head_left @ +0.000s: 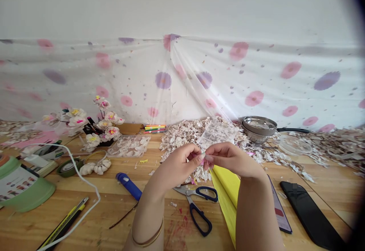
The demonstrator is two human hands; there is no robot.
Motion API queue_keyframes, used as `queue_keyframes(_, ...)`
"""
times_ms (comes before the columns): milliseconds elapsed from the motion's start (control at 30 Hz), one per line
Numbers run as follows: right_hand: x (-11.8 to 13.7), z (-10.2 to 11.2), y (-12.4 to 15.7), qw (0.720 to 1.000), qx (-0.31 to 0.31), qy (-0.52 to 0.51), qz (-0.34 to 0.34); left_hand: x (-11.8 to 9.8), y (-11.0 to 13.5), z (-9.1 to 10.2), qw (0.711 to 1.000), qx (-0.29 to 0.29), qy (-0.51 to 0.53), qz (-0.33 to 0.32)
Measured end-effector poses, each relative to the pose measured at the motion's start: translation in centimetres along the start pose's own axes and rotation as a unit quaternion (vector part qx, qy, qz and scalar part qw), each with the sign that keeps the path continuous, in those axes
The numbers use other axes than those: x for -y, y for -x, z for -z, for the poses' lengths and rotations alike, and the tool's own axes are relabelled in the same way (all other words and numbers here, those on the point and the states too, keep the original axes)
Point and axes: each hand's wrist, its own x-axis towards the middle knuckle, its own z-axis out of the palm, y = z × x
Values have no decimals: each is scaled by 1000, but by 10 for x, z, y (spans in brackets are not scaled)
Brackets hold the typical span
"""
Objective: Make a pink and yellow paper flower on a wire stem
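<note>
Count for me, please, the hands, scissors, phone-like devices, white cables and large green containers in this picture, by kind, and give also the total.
Hands (left hand, right hand): 2
Pairs of scissors: 1
Phone-like devices (black device, device beside right forearm): 2
White cables: 1
Large green containers: 1
Total: 7

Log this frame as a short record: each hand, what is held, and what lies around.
Left hand: fingertips pinching a small pink piece
Right hand: fingertips at the same piece, meeting the left's
Held item detail: too small to make out
Nearer than the hands: scissors, handles spread; yellow sheet, partly hidden by the right forearm
Far left: white and pink flowers
Right: black phone, lying flat
Behind the hands: heap of pale petals
</note>
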Motion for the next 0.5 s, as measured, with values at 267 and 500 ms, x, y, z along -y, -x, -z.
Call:
queue_keyframes(267, -3, 0, -1, 1000, 4, 31, -4, -1, -2, -1, 1000, -2, 3, 10)
queue_keyframes(500, -4, 1, -2, 999, -6, 27, -19, -1, -5, -1, 999, 25, 35, 23)
